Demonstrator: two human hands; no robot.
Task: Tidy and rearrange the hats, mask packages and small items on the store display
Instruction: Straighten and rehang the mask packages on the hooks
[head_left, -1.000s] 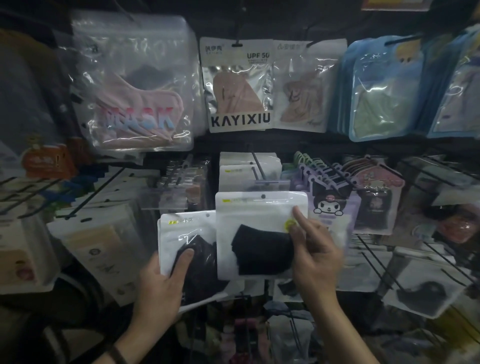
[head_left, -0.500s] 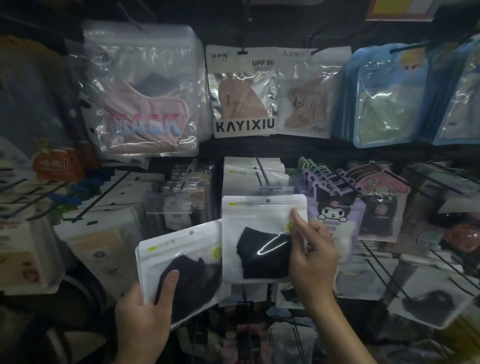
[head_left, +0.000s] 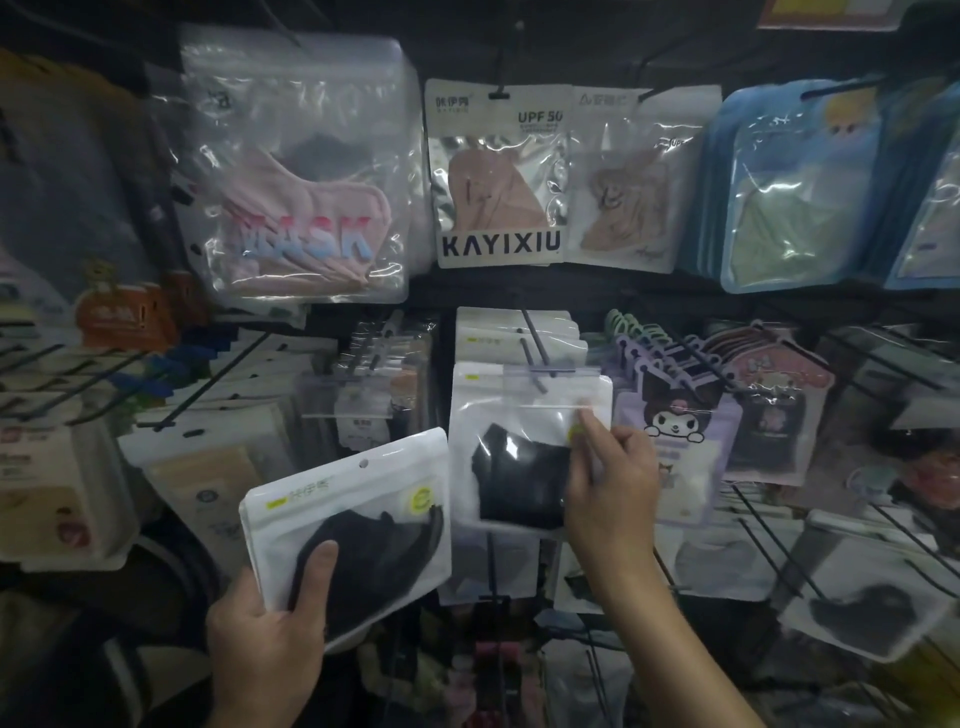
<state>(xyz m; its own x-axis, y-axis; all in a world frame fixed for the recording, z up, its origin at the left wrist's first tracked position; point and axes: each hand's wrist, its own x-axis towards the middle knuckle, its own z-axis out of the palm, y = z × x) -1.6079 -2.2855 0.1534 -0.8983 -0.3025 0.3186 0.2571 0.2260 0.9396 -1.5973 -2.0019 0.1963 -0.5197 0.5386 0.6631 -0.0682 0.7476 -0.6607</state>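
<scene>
Fingers of the left hand (head_left: 270, 639) curl behind a loose white mask package (head_left: 358, 499), with the thumb pressed on its clear front over the black mask inside. This package is tilted and held low, just left of the hanging row. Higher up, the right hand (head_left: 615, 483) reaches in; its blurred fingertips (head_left: 587, 423) pinch the right edge of a second white package (head_left: 519, 405), which holds a black mask and hangs at the front of a display peg (head_left: 535, 353). Just right hang purple cartoon-character packages (head_left: 675, 415). Above and farther back hang a pink MASK bag (head_left: 306, 208), a KAYIXIU package (head_left: 498, 244) and blue packages (head_left: 779, 197).
</scene>
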